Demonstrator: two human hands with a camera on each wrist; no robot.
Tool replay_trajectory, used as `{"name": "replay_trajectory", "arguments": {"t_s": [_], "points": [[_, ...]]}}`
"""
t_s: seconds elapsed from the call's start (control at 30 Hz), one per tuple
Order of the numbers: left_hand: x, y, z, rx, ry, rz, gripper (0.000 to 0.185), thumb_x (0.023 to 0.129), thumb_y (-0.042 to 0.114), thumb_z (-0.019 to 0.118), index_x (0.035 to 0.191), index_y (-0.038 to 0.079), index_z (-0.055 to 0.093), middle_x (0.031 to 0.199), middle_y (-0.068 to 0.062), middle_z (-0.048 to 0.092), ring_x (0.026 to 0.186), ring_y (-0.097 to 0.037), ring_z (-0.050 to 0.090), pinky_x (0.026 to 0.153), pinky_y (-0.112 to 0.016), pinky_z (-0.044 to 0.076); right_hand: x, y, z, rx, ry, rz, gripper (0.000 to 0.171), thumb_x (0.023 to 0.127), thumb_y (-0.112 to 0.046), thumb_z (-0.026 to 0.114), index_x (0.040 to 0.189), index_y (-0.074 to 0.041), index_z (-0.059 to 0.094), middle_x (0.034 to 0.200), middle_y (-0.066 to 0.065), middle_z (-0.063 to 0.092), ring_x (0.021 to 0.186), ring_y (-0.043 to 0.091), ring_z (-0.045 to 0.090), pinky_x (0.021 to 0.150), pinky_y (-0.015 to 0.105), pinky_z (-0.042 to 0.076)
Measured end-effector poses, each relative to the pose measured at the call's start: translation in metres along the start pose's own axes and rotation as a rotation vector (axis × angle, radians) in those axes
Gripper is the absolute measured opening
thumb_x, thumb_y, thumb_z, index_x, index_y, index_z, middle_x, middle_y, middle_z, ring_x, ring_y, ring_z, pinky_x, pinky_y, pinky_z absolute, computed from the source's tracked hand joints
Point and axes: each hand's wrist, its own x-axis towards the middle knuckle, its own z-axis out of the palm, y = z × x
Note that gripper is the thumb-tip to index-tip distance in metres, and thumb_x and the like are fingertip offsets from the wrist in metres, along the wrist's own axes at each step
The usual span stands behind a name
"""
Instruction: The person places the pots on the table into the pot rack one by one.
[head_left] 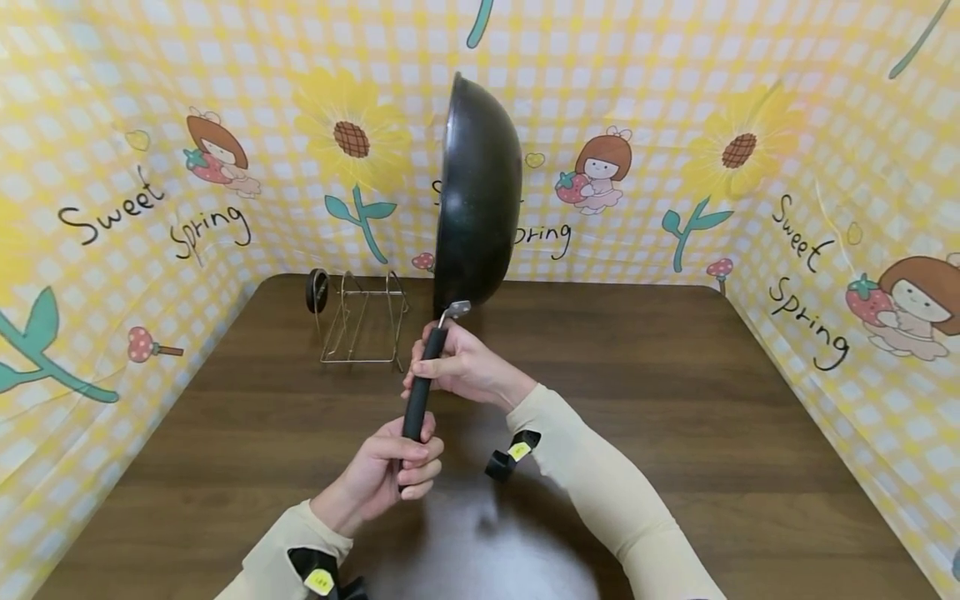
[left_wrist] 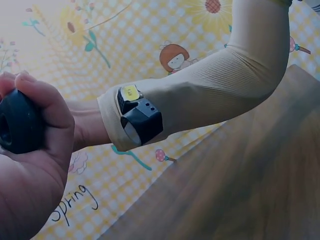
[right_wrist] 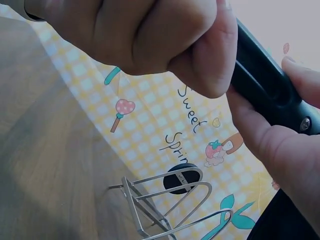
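Observation:
A black wok [head_left: 477, 196] is held upright on its edge above the brown table [head_left: 712, 400], its handle [head_left: 418, 387] pointing down toward me. My left hand [head_left: 390, 471] grips the lower end of the handle, whose black butt [left_wrist: 17, 127] shows in the left wrist view. My right hand [head_left: 465, 367] grips the upper handle [right_wrist: 265, 85] just below the metal bracket. A wire rack [head_left: 365, 325] stands on the table to the left of the wok, seen also as a wire rack [right_wrist: 170, 205] in the right wrist view.
A small black round object [head_left: 317, 291] sits at the rack's far left end. Yellow checked screens with sunflower prints [head_left: 352, 137] wall in the table at the back and on both sides. Bare table [head_left: 675, 467] lies to the right.

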Motion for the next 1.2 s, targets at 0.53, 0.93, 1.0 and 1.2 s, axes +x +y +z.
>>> {"name": "replay_trajectory", "arguments": {"t_s": [0.53,0.93,1.0,1.2], "points": [[-0.021,0.038,-0.022,-0.106,-0.191,-0.002,0.021,0.097,-0.005,0.035,0.110,0.005,0.048,0.070,-0.003,0.019,0.052,-0.012,0.021,0.047,-0.025,0.018,0.047,-0.003,0.027,-0.073,0.034,0.053,0.032,0.091,0.025,0.042,0.099,-0.005,0.035,0.082,0.010,0.060,0.076,0.023,0.068,0.078,0.048,0.058],[-0.035,0.052,-0.042,-0.121,-0.287,0.055,0.022,0.097,-0.006,0.031,0.114,0.001,0.044,0.069,-0.003,0.020,0.050,-0.013,0.021,0.044,-0.027,0.016,0.080,0.000,0.043,-0.167,0.028,0.128,0.036,0.093,0.021,0.048,0.109,-0.006,0.030,0.082,0.012,0.062,0.073,0.022,0.066,0.073,0.038,0.058],[-0.037,0.053,-0.045,-0.120,-0.301,0.065,0.022,0.097,-0.006,0.031,0.114,0.001,0.043,0.069,-0.004,0.020,0.050,-0.013,0.021,0.043,-0.027,0.016,0.084,0.002,0.044,-0.183,0.028,0.144,0.039,0.093,0.021,0.049,0.112,-0.007,0.029,0.081,0.013,0.062,0.073,0.021,0.065,0.071,0.036,0.058],[-0.043,0.051,-0.059,-0.131,-0.341,0.082,0.021,0.097,-0.005,0.031,0.115,0.000,0.041,0.069,-0.004,0.019,0.049,-0.012,0.021,0.042,-0.027,0.017,0.094,0.010,0.048,-0.205,0.044,0.179,0.047,0.090,0.021,0.054,0.116,-0.008,0.029,0.079,0.013,0.062,0.071,0.019,0.064,0.069,0.034,0.059]]}}
